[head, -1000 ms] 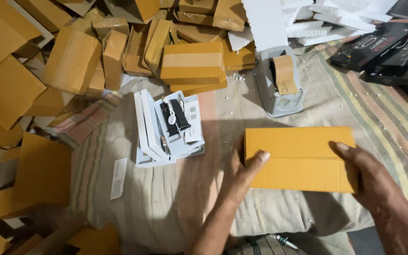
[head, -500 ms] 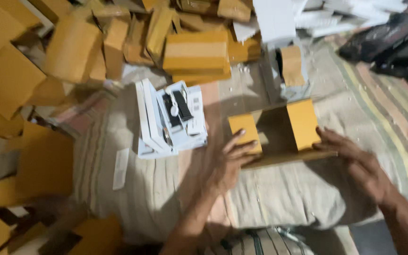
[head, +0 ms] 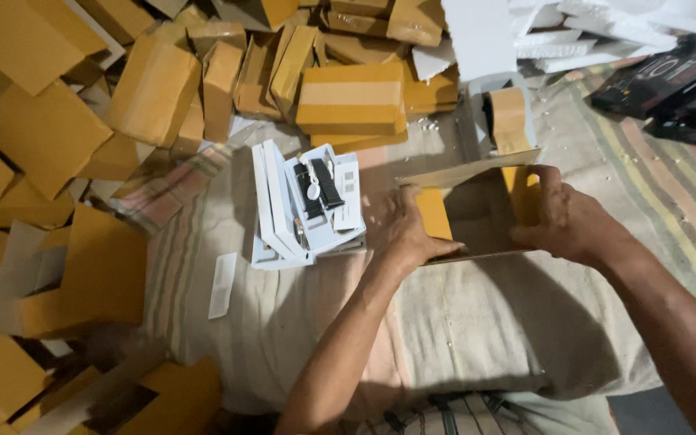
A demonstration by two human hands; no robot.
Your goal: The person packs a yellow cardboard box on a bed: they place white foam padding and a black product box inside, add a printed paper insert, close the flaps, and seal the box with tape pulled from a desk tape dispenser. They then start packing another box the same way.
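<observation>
Hands on our open cardboard box (head: 477,211), left hand (head: 403,229) grasping its left flap, right hand (head: 567,221) grasping its right wall, white watch boxes (head: 304,205) just beside.

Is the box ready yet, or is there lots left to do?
Partly. Many closed yellow boxes are piled at the back. In hand: the left hand and right hand hold one box open, with nothing seen inside. Left: the white watch pack lies beside it on the cloth, and flat cartons wait unfolded.
</observation>
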